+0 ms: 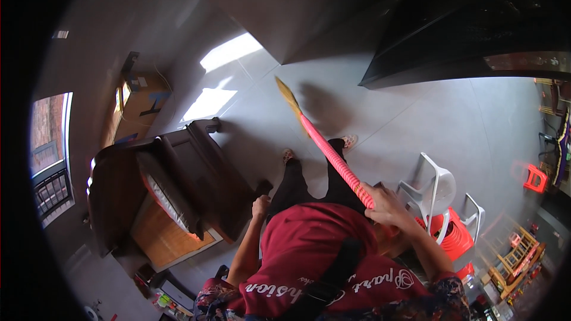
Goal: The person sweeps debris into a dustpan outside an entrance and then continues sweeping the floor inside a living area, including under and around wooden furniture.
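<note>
My right hand [384,205] grips the upper end of a broom's pink ribbed handle [334,157], beside my right hip. The broom's straw-coloured bristles [288,94] point forward past my feet over the grey tiled floor [401,111]. Seen nearly edge-on, they may or may not touch the floor; I cannot tell. A dark shadow lies just right of them. By my left hip, my left hand [261,207] has its fingers curled, with nothing visible in it. It is close to the dark arm end of a wooden sofa [205,174].
A cushion [167,196] lies on the sofa. Behind the sofa stands a taped cardboard box [143,98]. A large black piece of furniture [446,40] rises at front right. A grey plastic chair [439,187], red plastic stools [459,236] and a lone red stool [536,179] stand to my right.
</note>
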`<state>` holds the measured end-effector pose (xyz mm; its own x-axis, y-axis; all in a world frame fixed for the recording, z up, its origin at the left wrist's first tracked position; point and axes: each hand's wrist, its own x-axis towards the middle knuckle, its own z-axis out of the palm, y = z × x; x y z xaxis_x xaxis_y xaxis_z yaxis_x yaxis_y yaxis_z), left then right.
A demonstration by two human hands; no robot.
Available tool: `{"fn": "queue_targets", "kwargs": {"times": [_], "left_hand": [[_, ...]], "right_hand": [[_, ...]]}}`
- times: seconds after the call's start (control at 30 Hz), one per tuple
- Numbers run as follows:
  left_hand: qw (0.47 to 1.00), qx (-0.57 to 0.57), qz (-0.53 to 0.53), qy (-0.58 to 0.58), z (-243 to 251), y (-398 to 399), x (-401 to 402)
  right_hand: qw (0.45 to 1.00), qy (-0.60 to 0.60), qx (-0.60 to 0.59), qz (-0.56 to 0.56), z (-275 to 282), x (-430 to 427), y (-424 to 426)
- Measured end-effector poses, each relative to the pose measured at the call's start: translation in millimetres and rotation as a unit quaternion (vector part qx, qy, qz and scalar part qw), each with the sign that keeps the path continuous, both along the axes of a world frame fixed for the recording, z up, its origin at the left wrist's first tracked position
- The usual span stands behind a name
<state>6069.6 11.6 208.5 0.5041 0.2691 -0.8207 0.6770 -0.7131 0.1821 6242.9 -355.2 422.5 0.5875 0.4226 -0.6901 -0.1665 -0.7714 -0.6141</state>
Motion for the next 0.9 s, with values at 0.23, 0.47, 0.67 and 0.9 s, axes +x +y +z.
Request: {"fn": "queue_targets", "kwargs": {"times": [0.23,0.47,0.67,0.9], "left_hand": [[0.980,-0.090,0.158,-0.086,10,66,-37],[0.981,-0.099,0.153,-0.063,-9,128,-85],[0.940,-0.188,0.279,-0.064,4,141,-57],[0.926,-0.221,0.307,-0.001,-4,139,-20]], "right_hand": [[0.980,0.127,0.150,-0.039,-48,8,121],[0.927,0.277,0.204,-0.150,-181,-20,255],[0.876,0.309,0.207,-0.306,-178,-41,200],[0.857,0.224,0.087,-0.456,-136,-92,40]]}}
